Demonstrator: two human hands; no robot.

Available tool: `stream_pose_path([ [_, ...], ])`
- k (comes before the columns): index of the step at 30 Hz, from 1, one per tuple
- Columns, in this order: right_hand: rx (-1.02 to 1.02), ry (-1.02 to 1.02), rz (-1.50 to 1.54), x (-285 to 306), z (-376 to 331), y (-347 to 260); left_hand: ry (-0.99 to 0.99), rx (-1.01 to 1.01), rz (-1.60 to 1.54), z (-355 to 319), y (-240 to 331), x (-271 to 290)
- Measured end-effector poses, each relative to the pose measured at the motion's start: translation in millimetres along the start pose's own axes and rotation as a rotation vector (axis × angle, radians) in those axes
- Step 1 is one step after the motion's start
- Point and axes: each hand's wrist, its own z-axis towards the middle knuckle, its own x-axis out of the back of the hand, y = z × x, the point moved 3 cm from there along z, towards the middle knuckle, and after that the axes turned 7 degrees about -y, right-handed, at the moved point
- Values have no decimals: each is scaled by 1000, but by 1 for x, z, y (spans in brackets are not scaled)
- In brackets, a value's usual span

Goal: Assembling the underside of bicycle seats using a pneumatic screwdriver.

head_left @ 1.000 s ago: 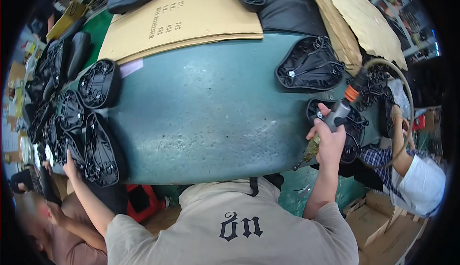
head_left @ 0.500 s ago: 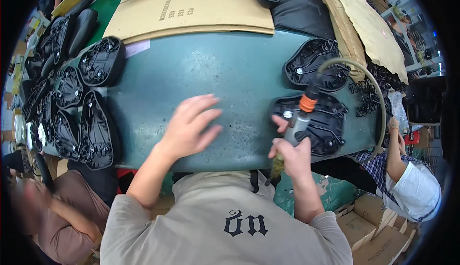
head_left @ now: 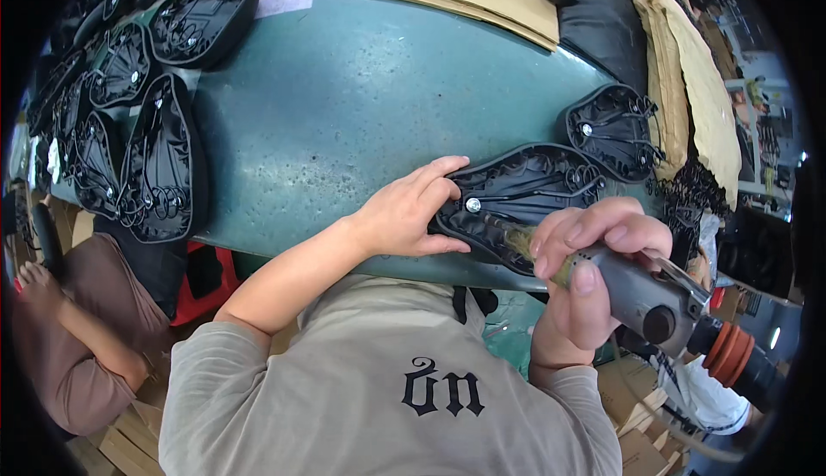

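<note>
A black bike saddle [head_left: 538, 179] lies underside up on the green table, its wire frame and springs showing. My left hand [head_left: 411, 211] grips its narrow nose, thumb on the near side and fingers on the far side. In my right hand [head_left: 598, 257] is a grey air screwdriver [head_left: 641, 300] with an orange-ringed hose end, tilted over the saddle. Its thin bit points at a silver bolt head [head_left: 473, 205] near the nose; whether they touch I cannot tell. A second upturned saddle [head_left: 613, 136] lies just beyond.
Several upturned saddles [head_left: 163, 162] crowd the table's left side. Flat cardboard [head_left: 482, 3] lies at the far edge, brown paper [head_left: 675, 72] and black springs [head_left: 680, 205] at the right. A seated person [head_left: 86, 330] is at the left, near a red stool [head_left: 219, 282].
My left hand has moved right onto the saddle's nose. The saddle has shifted and turned. The screwdriver has swung round, its bit now toward the bolt. My view has also shifted.
</note>
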Motion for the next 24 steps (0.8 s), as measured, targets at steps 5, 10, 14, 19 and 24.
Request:
stream_pose_path([
  [5, -29, -95, -75, -8, 11, 24, 2, 8, -25, -3, -4, 1],
  [10, -68, -144, -15, -15, 23, 36, -6, -9, -21, -8, -8, -1],
  [14, -23, -252, -26, -24, 28, 43, 12, -16, -64, -8, -10, 0],
  [19, -87, -155, 34, -20, 27, 42, 32, -26, -61, -8, -12, -2],
  [24, 48, -359, -5, -15, 27, 42, 27, -36, -70, -7, -9, 1],
])
